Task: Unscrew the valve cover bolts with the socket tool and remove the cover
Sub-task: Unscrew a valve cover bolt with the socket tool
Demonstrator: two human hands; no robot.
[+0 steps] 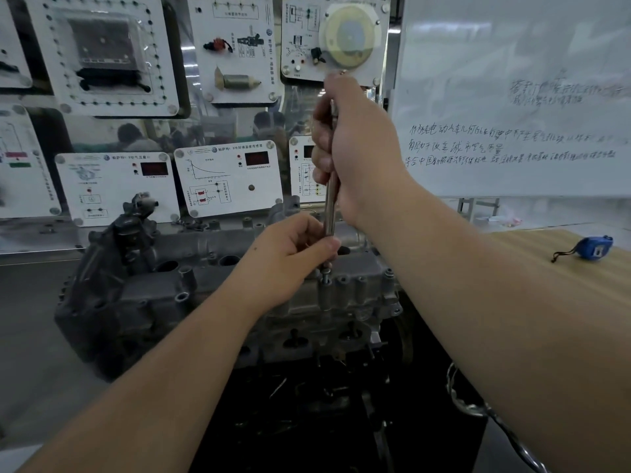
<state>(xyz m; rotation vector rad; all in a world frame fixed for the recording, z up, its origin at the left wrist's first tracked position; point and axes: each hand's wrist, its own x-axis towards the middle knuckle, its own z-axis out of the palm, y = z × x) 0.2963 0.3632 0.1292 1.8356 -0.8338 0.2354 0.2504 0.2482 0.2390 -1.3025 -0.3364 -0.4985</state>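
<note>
On the left, grey training panels (116,186) with red displays line the wall behind the work. Below them sits the engine block, and on top of it the valve cover (191,285), a dull grey casting with bolt bosses along its near edge. It is still seated on the engine, so the cover-removal part of the task is not yet reached.

Near the middle, the left hand (290,247) has its fingers curled round the lower end of the socket tool (330,206), pinching it just above a bolt (326,273) that stands proud of its boss near the right end of the cover. The threads of that bolt show below the tool's tip, so it looks well backed out. Whether the socket is seated on the bolt head cannot be told, as the fingers hide the joint.

Just to the right and higher, the right hand (355,148) is wrapped round the upper shaft of the tool, which stands nearly upright.

The step in hand appears to be spinning this bolt out. The next move likely calls for keeping the tool upright, turning until the bolt comes free, lifting it clear without dropping it, then moving on to another boss.

Further right stand a whiteboard (512,97) and a wooden surface (546,261) carrying a blue tape measure (592,248).
</note>
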